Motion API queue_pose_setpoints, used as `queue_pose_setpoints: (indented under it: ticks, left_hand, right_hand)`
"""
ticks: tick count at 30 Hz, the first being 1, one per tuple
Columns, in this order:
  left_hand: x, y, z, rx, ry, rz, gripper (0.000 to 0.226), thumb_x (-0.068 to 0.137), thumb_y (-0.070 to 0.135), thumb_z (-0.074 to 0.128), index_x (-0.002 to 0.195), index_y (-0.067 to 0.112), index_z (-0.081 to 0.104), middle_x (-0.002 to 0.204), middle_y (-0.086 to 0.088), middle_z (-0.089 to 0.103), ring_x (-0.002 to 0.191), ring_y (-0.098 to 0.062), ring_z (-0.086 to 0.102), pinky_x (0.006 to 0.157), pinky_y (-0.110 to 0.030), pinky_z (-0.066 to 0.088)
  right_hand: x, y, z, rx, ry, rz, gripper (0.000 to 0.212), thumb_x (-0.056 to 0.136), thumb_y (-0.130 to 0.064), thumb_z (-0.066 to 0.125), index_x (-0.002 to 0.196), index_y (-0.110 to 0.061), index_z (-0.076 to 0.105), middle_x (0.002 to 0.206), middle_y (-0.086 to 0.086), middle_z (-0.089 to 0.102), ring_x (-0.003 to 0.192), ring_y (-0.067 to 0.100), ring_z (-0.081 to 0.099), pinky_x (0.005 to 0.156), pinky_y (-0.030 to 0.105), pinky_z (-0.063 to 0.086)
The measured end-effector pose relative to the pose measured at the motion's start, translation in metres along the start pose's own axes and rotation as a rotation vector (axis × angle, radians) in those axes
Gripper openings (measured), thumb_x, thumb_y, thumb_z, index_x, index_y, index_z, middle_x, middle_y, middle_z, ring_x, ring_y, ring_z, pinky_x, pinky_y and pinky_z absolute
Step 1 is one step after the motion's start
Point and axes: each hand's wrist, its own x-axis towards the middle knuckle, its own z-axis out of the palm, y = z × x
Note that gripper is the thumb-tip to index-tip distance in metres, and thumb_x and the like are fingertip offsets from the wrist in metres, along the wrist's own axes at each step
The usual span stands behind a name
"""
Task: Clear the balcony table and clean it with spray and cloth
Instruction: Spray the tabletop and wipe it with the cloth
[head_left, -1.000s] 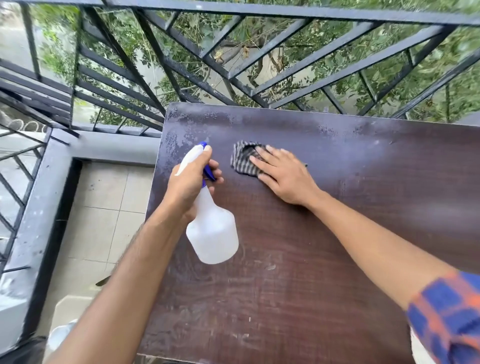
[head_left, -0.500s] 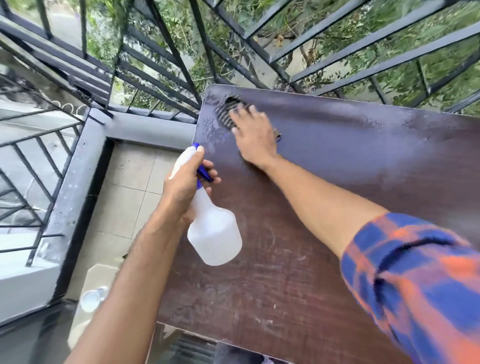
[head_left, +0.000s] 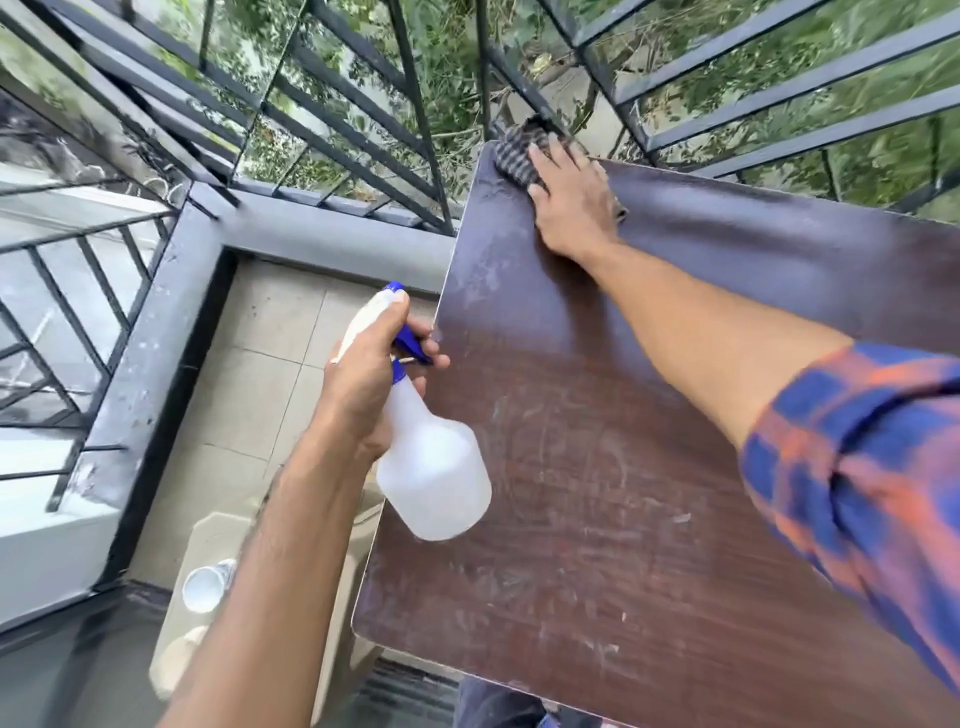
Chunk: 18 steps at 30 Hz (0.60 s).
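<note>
Half done: pushed cloth to table's far-left corner under flat right hand, left hand wrapped round bottle.

Tabletop: The dark wooden table lay bare and dust-streaked across its middle and near right, the widest free room for a hand.
Far left corner: The right hand pressed flat on a checked cloth, taking up that corner.
Diagonal: The right forearm crossed above the top from near right to far left.
Far edge: A black metal railing stood just behind the table, barring reach beyond.
Left edge: The left hand gripped a white spray bottle hanging over this edge.
Left gap: Tiled floor ran free between the table and a grey ledge.
Near left: A beige stool bearing a white round container stood just beside the table.
</note>
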Motion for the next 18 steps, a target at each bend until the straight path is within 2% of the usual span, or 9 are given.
queue_pose_setpoints:
  ticks: [2,5,8,10,12,15,18]
  left_hand:
    - [-0.002,0.000,-0.012,-0.011,0.005,-0.005,0.036,0.102,0.041,0.055,0.080,0.014,0.059,0.068,-0.004,0.061,0.073,-0.029,0.066,0.045,-0.020,0.036]
    - [-0.007,-0.001,-0.027,-0.015,0.005,-0.021,0.035,0.102,0.042,0.055,0.080,0.015,0.059,0.067,-0.003,0.060,0.075,-0.030,0.065,0.044,-0.018,0.035]
    - [-0.012,-0.002,-0.034,0.015,0.003,-0.025,0.034,0.102,0.041,0.055,0.080,0.015,0.059,0.066,-0.001,0.060,0.082,-0.032,0.063,0.044,-0.020,0.034]
    - [-0.017,-0.007,-0.037,-0.019,-0.002,-0.026,0.029,0.103,0.035,0.056,0.087,0.011,0.060,0.071,-0.005,0.057,0.087,-0.035,0.058,0.042,-0.018,0.038]
    - [-0.022,-0.011,-0.041,-0.054,-0.014,-0.023,0.022,0.103,0.029,0.056,0.097,0.008,0.058,0.076,-0.009,0.054,0.091,-0.037,0.052,0.041,-0.017,0.042]
    - [-0.031,-0.017,-0.048,-0.004,-0.009,-0.040,0.024,0.102,0.032,0.058,0.092,0.009,0.059,0.076,-0.008,0.057,0.089,-0.036,0.057,0.041,-0.016,0.041]
    - [-0.041,-0.024,-0.058,0.012,-0.031,-0.043,0.030,0.102,0.034,0.058,0.082,0.011,0.060,0.073,-0.009,0.058,0.087,-0.037,0.061,0.041,-0.016,0.040]
  right_hand:
    - [0.002,-0.036,0.012,-0.027,-0.032,-0.056,0.053,0.103,-0.034,0.038,0.155,-0.030,0.030,0.165,-0.003,0.025,0.151,0.023,0.021,0.123,0.043,0.015]
    - [-0.023,-0.079,0.026,-0.066,-0.109,-0.239,0.050,0.104,-0.034,0.036,0.154,-0.031,0.034,0.164,-0.004,0.028,0.150,0.025,0.023,0.121,0.043,0.017]
    - [-0.088,-0.104,0.043,-0.094,-0.139,-0.374,0.049,0.103,-0.035,0.039,0.152,-0.029,0.040,0.160,-0.004,0.036,0.147,0.025,0.030,0.119,0.042,0.020]
    - [-0.141,-0.111,0.051,-0.059,-0.139,-0.436,0.049,0.103,-0.035,0.040,0.152,-0.028,0.040,0.159,-0.004,0.037,0.145,0.025,0.033,0.118,0.043,0.022]
    - [-0.187,-0.107,0.056,-0.018,-0.139,-0.482,0.049,0.102,-0.035,0.044,0.151,-0.026,0.042,0.159,-0.003,0.038,0.144,0.025,0.036,0.117,0.044,0.027]
    - [-0.214,-0.075,0.048,0.000,-0.153,-0.533,0.047,0.102,-0.031,0.049,0.148,-0.023,0.047,0.158,0.000,0.039,0.143,0.026,0.039,0.115,0.046,0.032]
    - [-0.198,-0.038,0.030,0.022,-0.140,-0.400,0.047,0.101,-0.023,0.052,0.148,-0.021,0.048,0.158,0.005,0.040,0.144,0.030,0.038,0.116,0.051,0.031]
